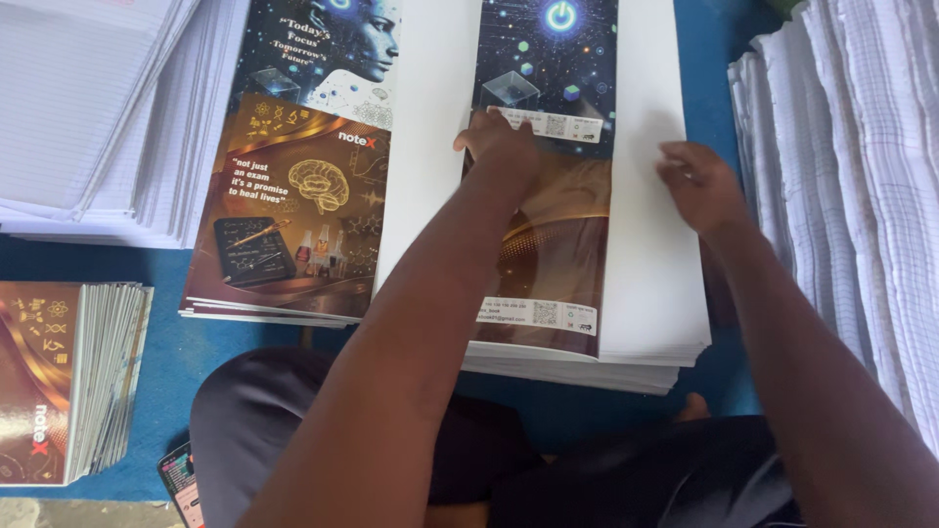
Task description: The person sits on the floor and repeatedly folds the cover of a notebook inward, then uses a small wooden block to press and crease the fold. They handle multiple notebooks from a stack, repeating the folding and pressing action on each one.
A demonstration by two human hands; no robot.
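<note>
On the blue floor mat lie big piles of paper. The biggest ones sit at the edges: a tall pile of lined sheets on the right and another pile of lined pages at the top left. Both are cut off by the edge of the picture, so I cannot see how far they go.

In the middle is a thick stack of printed cover sheets. It sits right in front of the person's lap, likely so both hands can reach it. Just beside it on the left is a lower stack of covers, lying picture side up.

A white sheet lies on top of the middle stack, blank side up. The right hand rests flat on it with the fingers spread and holds nothing; it seems to keep the sheet from sliding. The left hand presses on the dark cover strip in the middle. Its fingertips are hard to see, so I cannot tell if that grip pinches a sheet.

At the bottom left stands a small pile of finished notebooks. A phone peeks out beside the knee, mostly hidden.
</note>
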